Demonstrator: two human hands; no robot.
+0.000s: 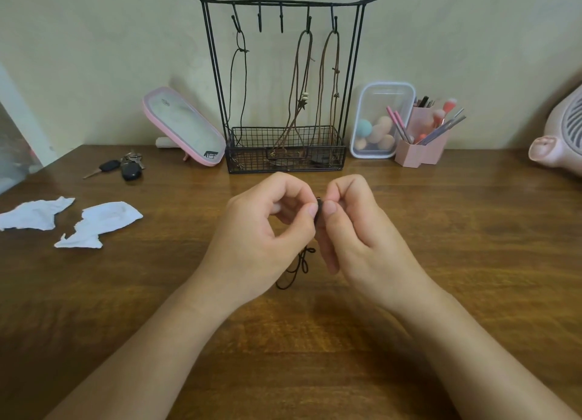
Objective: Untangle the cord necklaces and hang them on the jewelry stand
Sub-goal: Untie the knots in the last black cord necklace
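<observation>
Nearest us, our left hand [267, 230] and right hand [356, 230] curl together before the black wire jewelry stand [283, 2]. Thumbs and forefingers pinch the thin black cord necklace [302, 262], likely to work a knot loose. Its tail droops to the brown wooden table [441, 230]. The stand's two middle hooks [260, 21] hang free, with open room in front.
</observation>
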